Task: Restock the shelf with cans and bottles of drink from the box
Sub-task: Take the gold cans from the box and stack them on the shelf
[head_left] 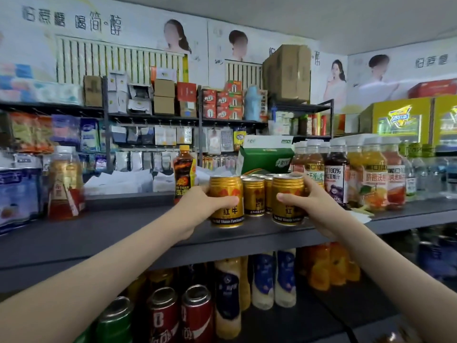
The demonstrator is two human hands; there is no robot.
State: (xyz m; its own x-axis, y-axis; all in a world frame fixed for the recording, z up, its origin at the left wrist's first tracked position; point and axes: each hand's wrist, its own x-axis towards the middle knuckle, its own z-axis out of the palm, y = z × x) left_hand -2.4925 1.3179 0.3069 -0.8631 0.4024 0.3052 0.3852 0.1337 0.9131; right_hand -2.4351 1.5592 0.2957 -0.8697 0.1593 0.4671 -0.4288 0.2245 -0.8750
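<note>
I hold two gold cans at the front of the grey top shelf [123, 233]. My left hand [202, 206] grips the left gold can [226, 191], thumb across its front. My right hand [311, 206] grips the right gold can [288, 189] the same way. Both cans stand upright at the shelf's front edge; I cannot tell whether they touch it. Behind and between them stand several more gold cans [253, 194]. The box is not in view.
A dark Hi-Tiger bottle [184, 172] stands left of the cans, a tea bottle [64, 184] further left. Juice bottles [356, 177] line the right side. A green carton [265, 159] sits behind. The lower shelf holds red cans [180, 315] and milky bottles [272, 278].
</note>
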